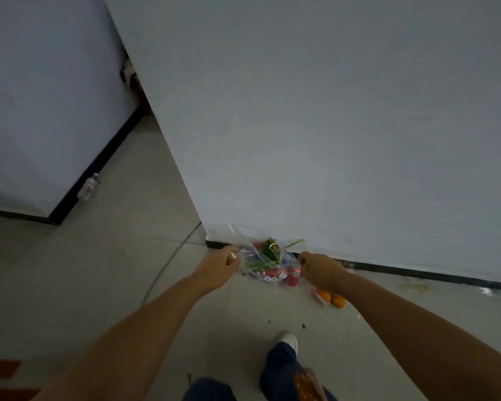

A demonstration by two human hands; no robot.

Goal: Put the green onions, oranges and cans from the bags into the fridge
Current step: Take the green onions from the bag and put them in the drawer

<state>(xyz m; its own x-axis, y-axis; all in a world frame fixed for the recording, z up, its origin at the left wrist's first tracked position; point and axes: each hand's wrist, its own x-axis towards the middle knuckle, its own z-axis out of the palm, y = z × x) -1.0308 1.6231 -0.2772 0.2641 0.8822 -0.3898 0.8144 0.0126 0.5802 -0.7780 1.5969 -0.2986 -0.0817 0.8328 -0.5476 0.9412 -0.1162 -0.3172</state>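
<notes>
Two bare hands are already down at the floor, apart from each other, each pinching one side of the thin clear plastic bag (268,266) that lies against the dark baseboard of the large white panel (330,111). Your left hand (222,263) has its fingers curled round the bag's left edge; your right hand (320,270) grips the right edge. Nearer you and to the right, two round oranges (331,298) sit on the pale tiled floor (113,270), seemingly in a second clear bag, though that film is hard to make out. Inside the held bag, red drink cans (278,276) lie low, with the long green onions (268,253) on top, one stalk poking out toward the panel. Expect the cans to make the bag bottom-heavy and the film slippery and easy to tear, so gather it by the mouth or support it underneath. Onions are limp and bruise easily; lift them by the bundled stalks. Oranges are firm and will roll.
</notes>
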